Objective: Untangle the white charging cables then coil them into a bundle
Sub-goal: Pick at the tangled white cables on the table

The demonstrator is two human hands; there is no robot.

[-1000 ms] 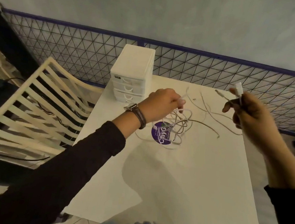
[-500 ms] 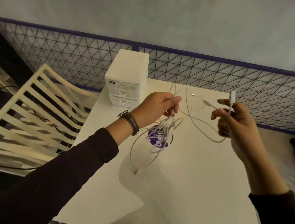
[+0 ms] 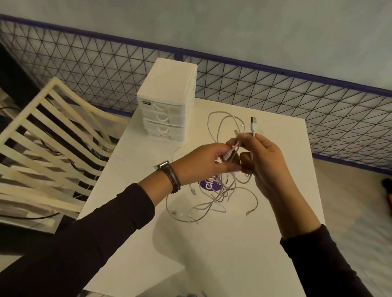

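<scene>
The white charging cables (image 3: 219,197) hang as a tangled bunch from both hands, above the middle of the white table (image 3: 217,255). My left hand (image 3: 203,163) pinches a plug end and several strands. My right hand (image 3: 262,158) touches it from the right and grips another strand, its USB plug (image 3: 253,126) sticking up above the fingers. Loops rise behind the hands and loose ends trail down onto the table.
A white mini drawer unit (image 3: 167,99) stands at the table's far left. A purple round sticker (image 3: 209,184) lies under the cables. A white slatted chair (image 3: 40,147) is at the left, a wire mesh fence (image 3: 311,105) behind.
Both hands have come together over the table's middle; the right hand moved left with its plug. The cable bunch now hangs lower and more gathered between them.
</scene>
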